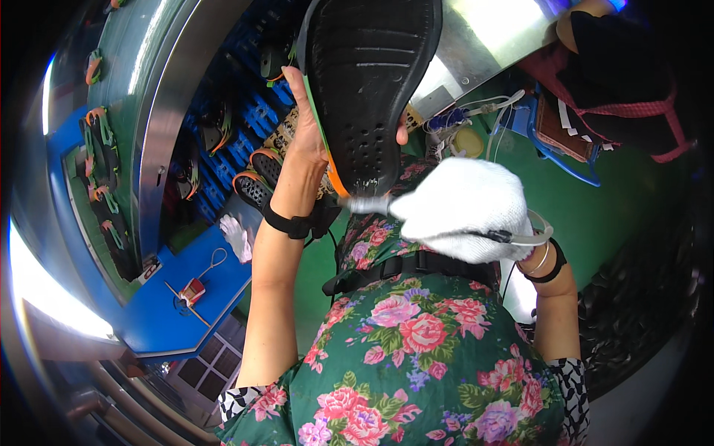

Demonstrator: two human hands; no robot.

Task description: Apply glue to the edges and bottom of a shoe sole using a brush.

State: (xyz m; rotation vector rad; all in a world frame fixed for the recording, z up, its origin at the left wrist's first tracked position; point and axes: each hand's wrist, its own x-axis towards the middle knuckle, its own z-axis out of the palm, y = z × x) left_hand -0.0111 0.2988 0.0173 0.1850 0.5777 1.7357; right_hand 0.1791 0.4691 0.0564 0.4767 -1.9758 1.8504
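Note:
My bare left hand [303,137] grips a black shoe [368,82] from the left, its fingertips showing past the shoe's right edge. The broad black face has small holes and cross lines, and its left edge is green and orange. A white knitted glove covers my right hand [465,212], closed around a slim tool with a greyish tip [366,204], blurred by motion. That tip is at the lower end of the shoe, by the orange edge; I cannot tell whether it touches. A pale tube [539,234] curves out behind the glove.
At left, shoes [264,167] with orange and green trim stand near blue racks [216,178]. A blue table [160,316] holds a white glove [236,238] and a small red-and-white item [192,292]. A metal surface [454,74] lies ahead; another person's arm [587,11] shows at upper right.

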